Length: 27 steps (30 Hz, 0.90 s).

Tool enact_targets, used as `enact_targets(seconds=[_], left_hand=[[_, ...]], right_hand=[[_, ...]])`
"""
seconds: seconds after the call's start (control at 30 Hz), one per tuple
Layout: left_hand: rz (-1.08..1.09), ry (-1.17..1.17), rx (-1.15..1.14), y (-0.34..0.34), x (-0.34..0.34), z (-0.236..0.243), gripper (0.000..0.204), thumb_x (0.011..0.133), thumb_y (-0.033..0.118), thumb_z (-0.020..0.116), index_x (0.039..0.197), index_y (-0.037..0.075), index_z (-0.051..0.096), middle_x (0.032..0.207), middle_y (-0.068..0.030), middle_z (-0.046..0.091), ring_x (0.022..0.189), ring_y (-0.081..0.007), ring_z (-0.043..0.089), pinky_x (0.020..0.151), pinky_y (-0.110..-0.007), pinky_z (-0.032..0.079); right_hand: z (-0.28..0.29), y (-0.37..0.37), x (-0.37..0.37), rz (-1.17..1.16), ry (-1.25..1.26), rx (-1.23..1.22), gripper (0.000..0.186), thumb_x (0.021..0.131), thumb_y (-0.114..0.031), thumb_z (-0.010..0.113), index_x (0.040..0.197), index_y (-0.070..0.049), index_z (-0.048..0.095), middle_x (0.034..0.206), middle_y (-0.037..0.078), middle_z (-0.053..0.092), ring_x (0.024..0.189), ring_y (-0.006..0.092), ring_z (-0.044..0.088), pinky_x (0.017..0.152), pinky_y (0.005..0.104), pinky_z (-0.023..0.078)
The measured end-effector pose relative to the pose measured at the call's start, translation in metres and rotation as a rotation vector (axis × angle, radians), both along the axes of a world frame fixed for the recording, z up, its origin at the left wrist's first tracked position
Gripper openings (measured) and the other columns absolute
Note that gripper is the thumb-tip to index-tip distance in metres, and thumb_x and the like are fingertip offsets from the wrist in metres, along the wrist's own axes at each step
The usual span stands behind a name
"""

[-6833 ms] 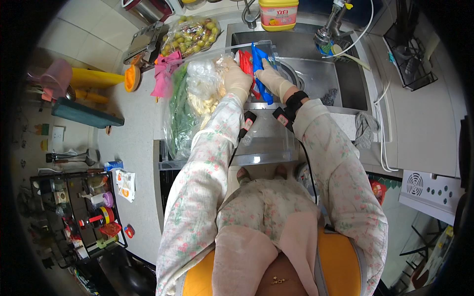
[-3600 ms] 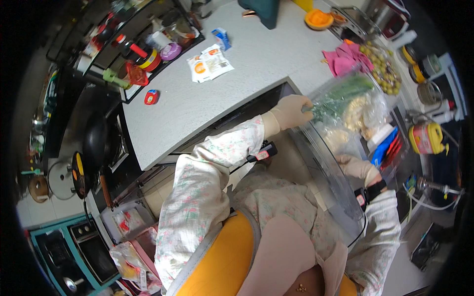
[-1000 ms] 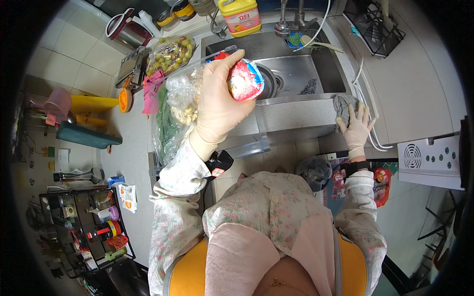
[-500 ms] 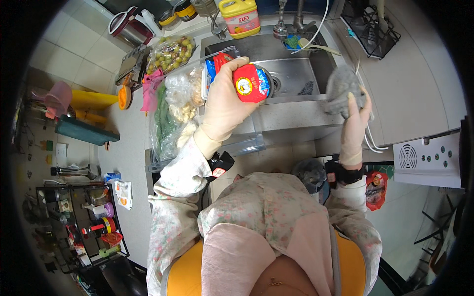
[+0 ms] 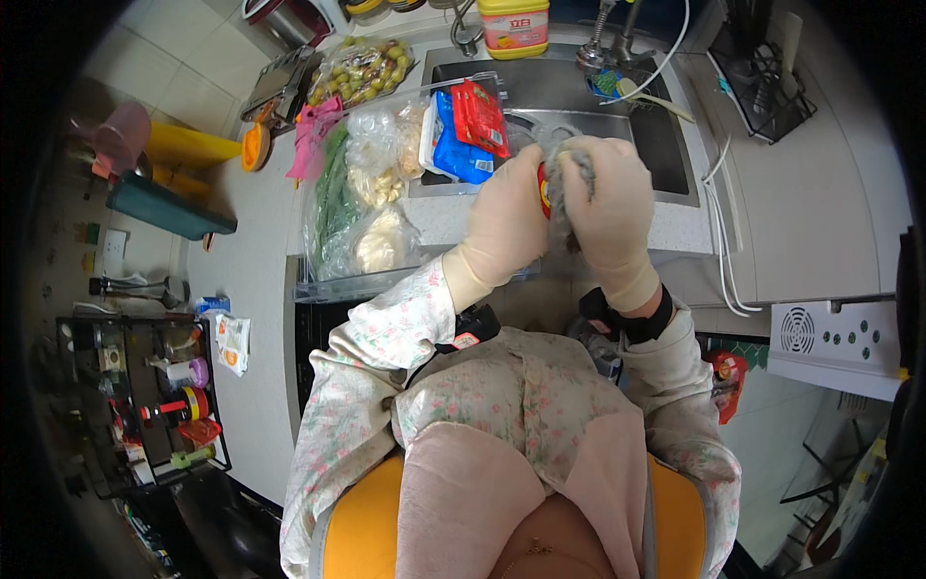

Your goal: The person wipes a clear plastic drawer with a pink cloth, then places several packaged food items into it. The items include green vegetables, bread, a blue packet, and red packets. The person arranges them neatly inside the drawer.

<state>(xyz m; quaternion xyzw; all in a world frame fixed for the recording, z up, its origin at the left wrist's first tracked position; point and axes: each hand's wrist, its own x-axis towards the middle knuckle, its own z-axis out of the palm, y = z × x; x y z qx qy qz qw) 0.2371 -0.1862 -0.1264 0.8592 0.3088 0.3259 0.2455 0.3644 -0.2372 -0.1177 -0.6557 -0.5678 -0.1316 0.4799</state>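
Note:
My gloved left hand (image 5: 503, 207) is closed round a jar with a red top (image 5: 544, 191), in front of the sink. Only a small red and yellow patch of the jar shows between my hands. Pressed against it is a grey cloth (image 5: 558, 228), gripped by my gloved right hand (image 5: 610, 207). The cloth's upper end sticks up above my fingers. Left of my hands, a clear plastic bin (image 5: 352, 289) holds green vegetables, bagged pale food, a blue packet (image 5: 461, 154) and a red packet (image 5: 478, 118).
The steel sink (image 5: 666, 159) lies behind my hands, with a tap and a brush (image 5: 656, 99). A yellow detergent jug (image 5: 514, 27) stands at its back edge. Bagged round green fruit (image 5: 362, 72) sits behind the bin. A white cable (image 5: 719, 232) hangs at the right.
My right hand has brought the grey cloth left onto the jar. My left hand has moved right and lower with the jar, uncovering the blue and red packets. The view has shifted slightly.

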Motion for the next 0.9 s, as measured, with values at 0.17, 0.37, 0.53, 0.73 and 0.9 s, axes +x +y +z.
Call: enact_targets(seconds=[0.17,0.37,0.53,0.73,0.9], left_hand=[[-0.054,0.029,-0.062,0.003,-0.010,-0.010,0.056,0.074,0.005,0.067,0.125,0.001,0.044,0.099,-0.0211,0.061,0.095,-0.0423,0.058,0.078,-0.046,0.048],[-0.086,0.198,-0.200,0.001,-0.025,-0.012,0.075,0.071,0.007,0.070,0.138,0.003,0.036,0.111,-0.0210,0.059,0.103,-0.0385,0.058,0.084,-0.045,0.049],[-0.180,0.044,-0.145,0.005,-0.043,-0.001,0.072,0.066,0.015,0.079,0.130,0.005,0.047,0.115,-0.0206,0.061,0.107,-0.0368,0.058,0.090,-0.041,0.048],[0.109,0.453,-0.175,0.101,-0.065,-0.029,0.073,0.059,0.029,0.085,0.120,0.003,0.055,0.105,-0.0187,0.065,0.103,-0.0335,0.061,0.088,-0.040,0.050],[0.066,0.570,0.030,0.128,-0.043,-0.084,0.081,0.057,0.041,0.087,0.121,0.003,0.055,0.104,-0.0207,0.063,0.100,-0.0353,0.060,0.088,-0.040,0.050]], right_hand=[[-0.004,-0.008,-0.024,0.037,0.017,-0.085,0.014,0.081,-0.022,0.068,0.091,-0.012,0.066,0.086,0.011,0.062,0.077,0.0341,0.061,0.067,0.0428,0.049],[-0.028,-0.005,-0.018,-0.010,-0.130,-0.170,0.018,0.082,-0.023,0.067,0.095,-0.011,0.062,0.082,0.011,0.059,0.074,0.0337,0.060,0.065,0.0437,0.049],[-0.062,0.009,0.032,-0.224,-0.137,-0.271,0.020,0.085,-0.023,0.065,0.099,-0.009,0.061,0.085,0.015,0.060,0.080,0.0347,0.060,0.070,0.0445,0.048],[-0.101,-0.036,0.086,-0.194,0.063,-0.381,0.029,0.090,-0.029,0.062,0.104,-0.003,0.060,0.095,0.022,0.063,0.088,0.0436,0.059,0.076,0.0459,0.048],[-0.112,-0.056,0.108,-0.372,0.161,-0.501,0.041,0.091,-0.037,0.060,0.109,0.000,0.060,0.101,0.025,0.064,0.096,0.0429,0.060,0.081,0.0441,0.048]])
